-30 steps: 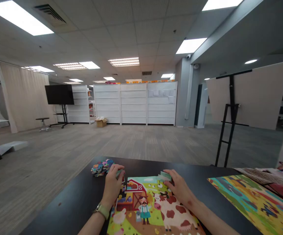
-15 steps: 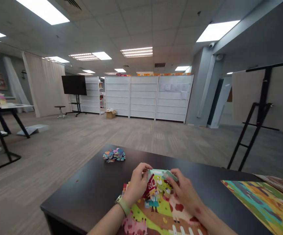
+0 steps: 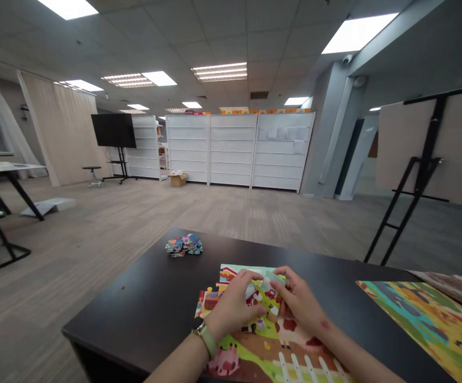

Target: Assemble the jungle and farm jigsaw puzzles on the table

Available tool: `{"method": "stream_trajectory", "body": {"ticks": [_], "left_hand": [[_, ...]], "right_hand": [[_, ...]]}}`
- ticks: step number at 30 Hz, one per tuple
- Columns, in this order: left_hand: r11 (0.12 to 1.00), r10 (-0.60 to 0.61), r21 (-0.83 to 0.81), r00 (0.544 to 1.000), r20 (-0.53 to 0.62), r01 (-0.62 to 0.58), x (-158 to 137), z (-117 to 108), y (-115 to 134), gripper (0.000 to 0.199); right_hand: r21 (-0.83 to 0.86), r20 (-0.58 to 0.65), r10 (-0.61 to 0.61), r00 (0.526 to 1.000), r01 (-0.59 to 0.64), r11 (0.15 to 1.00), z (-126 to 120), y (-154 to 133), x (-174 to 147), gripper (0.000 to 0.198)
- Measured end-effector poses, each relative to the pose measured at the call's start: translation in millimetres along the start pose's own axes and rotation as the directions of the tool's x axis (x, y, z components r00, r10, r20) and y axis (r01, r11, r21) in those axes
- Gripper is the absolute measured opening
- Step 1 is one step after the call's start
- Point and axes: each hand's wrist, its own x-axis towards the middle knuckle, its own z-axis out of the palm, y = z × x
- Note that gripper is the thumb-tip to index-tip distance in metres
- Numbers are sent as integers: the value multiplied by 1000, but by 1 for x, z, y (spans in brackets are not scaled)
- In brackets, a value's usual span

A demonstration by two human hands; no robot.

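A partly assembled farm jigsaw puzzle (image 3: 295, 340), with cows, a pig and a white fence, lies on the dark table in front of me. My left hand (image 3: 237, 306) curves over its upper part, fingertips at the top and thumb lower down, around a puzzle section whose edges are partly hidden. Beside it, my right hand (image 3: 298, 298) pinches a pale green puzzle piece (image 3: 269, 278) between thumb and fingers. A small red tractor shows between the hands. Stepped joined pieces (image 3: 206, 301) form the puzzle's left edge.
A heap of loose puzzle pieces (image 3: 184, 244) sits near the table's far left corner. To the right lie another colourful picture sheet (image 3: 426, 319) and a striped cloth (image 3: 450, 287). A black easel-like stand (image 3: 420, 175) rises beyond the table (image 3: 135, 314).
My left hand has shifted from the puzzle's top edge to across its upper part, thumb spread lower. The barn section at top left is uncovered. My right hand stays close by, pinching.
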Motion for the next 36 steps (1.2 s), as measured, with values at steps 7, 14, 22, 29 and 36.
{"method": "stream_trajectory", "body": {"ticks": [7,14,22,29,36], "left_hand": [[998,-47,31,999,6,47,-4,6,-6,65],[998,-62,26,998,-13,63,-2,4,-4,22],[997,-82,-8,995,-64,82,-2,2,-9,33],[995,-87,-48,993,-76,83,-2,2,-14,34],[965,-33,-260,999,-21,27,-6,-2,-18,65]], "right_hand": [[147,81,70,994,-81,986,3,2,1,57],[187,-67,36,997,-23,982,0,3,5,57],[243,-118,29,993,0,970,-4,-1,2,47],[223,-49,0,999,11,975,-1,-6,-1,46],[46,18,-64,998,63,997,4,-8,-5,50]]}}
